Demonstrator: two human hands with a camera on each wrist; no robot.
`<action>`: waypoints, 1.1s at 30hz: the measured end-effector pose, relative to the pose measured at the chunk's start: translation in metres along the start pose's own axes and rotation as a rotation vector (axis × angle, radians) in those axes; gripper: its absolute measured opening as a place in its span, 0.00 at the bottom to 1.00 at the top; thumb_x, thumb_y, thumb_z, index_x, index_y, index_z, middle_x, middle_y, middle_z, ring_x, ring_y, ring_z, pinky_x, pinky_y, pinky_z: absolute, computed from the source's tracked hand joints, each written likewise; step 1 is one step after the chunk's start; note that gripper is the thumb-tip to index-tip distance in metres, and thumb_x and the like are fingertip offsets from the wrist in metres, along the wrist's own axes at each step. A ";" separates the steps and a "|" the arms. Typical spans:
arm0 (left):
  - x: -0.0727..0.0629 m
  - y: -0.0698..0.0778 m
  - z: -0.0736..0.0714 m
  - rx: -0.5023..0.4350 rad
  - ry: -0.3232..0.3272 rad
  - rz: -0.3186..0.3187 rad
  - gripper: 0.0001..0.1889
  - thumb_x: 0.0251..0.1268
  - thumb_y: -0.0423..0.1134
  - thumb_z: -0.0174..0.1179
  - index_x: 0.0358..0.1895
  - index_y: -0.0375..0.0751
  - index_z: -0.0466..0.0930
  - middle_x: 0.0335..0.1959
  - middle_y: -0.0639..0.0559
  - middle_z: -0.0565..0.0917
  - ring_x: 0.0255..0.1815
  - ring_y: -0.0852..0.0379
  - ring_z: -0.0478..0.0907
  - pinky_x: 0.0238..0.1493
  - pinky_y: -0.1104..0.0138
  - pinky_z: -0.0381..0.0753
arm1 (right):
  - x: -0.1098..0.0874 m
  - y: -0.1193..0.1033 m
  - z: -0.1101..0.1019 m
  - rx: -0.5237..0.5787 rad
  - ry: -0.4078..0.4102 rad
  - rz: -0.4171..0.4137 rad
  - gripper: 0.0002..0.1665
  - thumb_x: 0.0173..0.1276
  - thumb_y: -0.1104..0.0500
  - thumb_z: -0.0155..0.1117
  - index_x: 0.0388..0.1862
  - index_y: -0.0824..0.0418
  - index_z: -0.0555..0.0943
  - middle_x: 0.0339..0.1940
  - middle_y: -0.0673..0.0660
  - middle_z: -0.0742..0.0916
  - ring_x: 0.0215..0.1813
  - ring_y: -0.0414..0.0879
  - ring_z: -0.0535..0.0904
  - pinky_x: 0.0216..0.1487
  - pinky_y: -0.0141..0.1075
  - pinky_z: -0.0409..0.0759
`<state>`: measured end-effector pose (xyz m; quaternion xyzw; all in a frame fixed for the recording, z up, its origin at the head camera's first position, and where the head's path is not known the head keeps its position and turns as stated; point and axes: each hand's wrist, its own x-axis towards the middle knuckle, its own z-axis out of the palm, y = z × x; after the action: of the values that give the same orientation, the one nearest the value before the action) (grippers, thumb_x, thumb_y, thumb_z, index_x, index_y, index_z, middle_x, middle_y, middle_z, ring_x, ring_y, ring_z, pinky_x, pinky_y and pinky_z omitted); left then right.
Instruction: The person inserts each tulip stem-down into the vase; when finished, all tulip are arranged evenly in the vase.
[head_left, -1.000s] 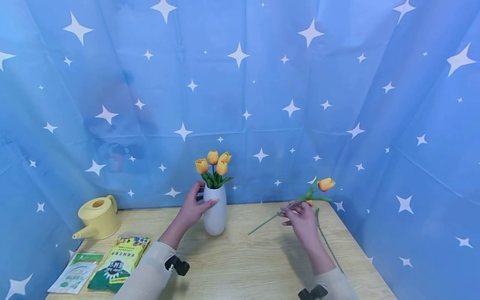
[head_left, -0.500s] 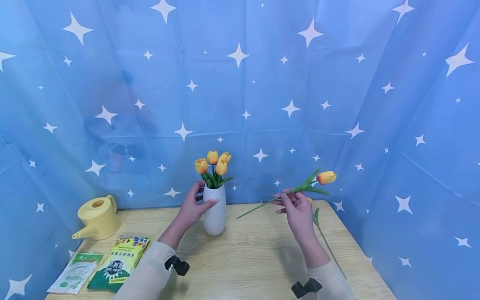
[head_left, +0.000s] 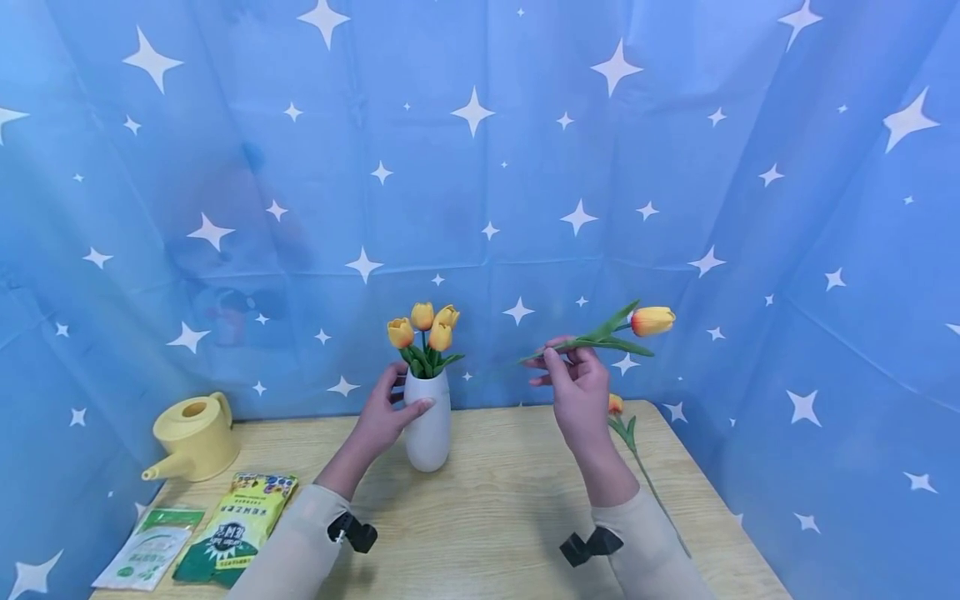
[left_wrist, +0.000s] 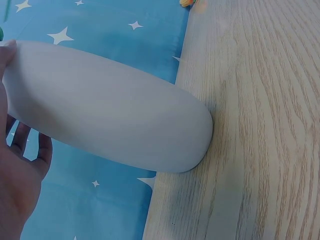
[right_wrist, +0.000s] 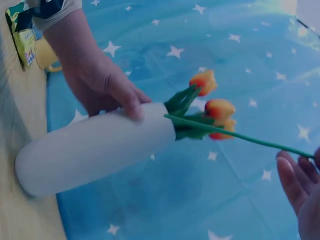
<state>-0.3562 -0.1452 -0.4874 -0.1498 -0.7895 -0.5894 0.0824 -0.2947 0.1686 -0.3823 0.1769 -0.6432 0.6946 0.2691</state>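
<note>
A tall white vase (head_left: 429,429) stands on the wooden table, holding several yellow-orange tulips (head_left: 423,317) with green leaves. My left hand (head_left: 381,412) grips it near the rim, thumb on the front and fingers behind; the left wrist view shows the vase's side (left_wrist: 110,110) and its base on the wood. Off to the right, my right hand (head_left: 581,392) pinches the green stem of another tulip (head_left: 652,322) above the table, bloom pointing right. In the right wrist view this stem (right_wrist: 255,140) reaches toward the vase, its end overlapping the mouth.
One more tulip (head_left: 615,406) lies on the table's right side, partly behind my right hand. At the left are a yellow watering can (head_left: 198,437), a green-and-yellow bag (head_left: 238,525) and a white-and-green packet (head_left: 150,546). A blue star-patterned curtain (head_left: 480,183) hangs behind the table.
My right hand has risen and moved left with its tulip, uncovering more of the tulip lying on the table. My left hand stays on the vase.
</note>
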 end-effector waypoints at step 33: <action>-0.002 0.003 0.000 -0.006 -0.008 -0.011 0.41 0.72 0.56 0.76 0.80 0.47 0.66 0.76 0.41 0.73 0.77 0.32 0.71 0.75 0.35 0.74 | 0.023 -0.016 0.062 -0.246 -0.217 -0.166 0.06 0.88 0.59 0.62 0.56 0.59 0.82 0.41 0.61 0.90 0.42 0.54 0.89 0.38 0.45 0.90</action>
<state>-0.3537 -0.1448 -0.4854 -0.1480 -0.7889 -0.5916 0.0758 -0.3089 0.1113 -0.3491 0.2691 -0.7316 0.5631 0.2745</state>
